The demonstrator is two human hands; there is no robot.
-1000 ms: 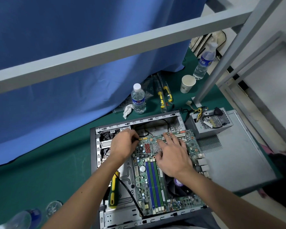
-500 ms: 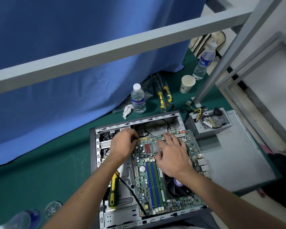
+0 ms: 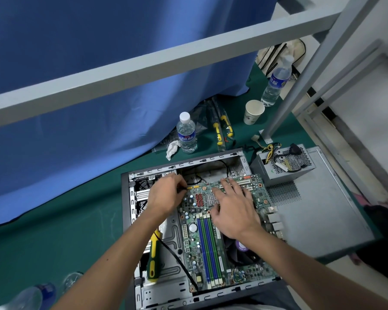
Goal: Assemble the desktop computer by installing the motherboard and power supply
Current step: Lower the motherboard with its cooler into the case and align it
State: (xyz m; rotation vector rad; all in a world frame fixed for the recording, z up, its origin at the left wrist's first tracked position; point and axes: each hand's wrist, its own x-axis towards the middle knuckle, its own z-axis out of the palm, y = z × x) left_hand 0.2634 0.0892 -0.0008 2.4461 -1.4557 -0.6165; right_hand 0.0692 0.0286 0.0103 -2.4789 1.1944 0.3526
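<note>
An open grey computer case (image 3: 126, 198) lies flat on the green table. The green motherboard (image 3: 202, 249) sits inside it, with blue and green memory slots down its middle. My left hand (image 3: 166, 195) is at the board's upper left corner, fingers curled and pinching a small black cable connector against the yellow header there. My right hand (image 3: 233, 209) rests spread on the upper middle of the board, fingers straight. The grey power supply (image 3: 285, 164) stands outside the case at its upper right, its cables bundled on top.
A yellow and green screwdriver (image 3: 152, 260) lies in the case beside a black cable. The case's side panel (image 3: 318, 211) lies to the right. Two water bottles (image 3: 186, 133), a paper cup (image 3: 253, 111) and more screwdrivers (image 3: 220, 130) stand behind. A grey frame bar crosses overhead.
Almost nothing: both hands stay at the same spots on the board, with only slight finger movement at the left hand's connector.
</note>
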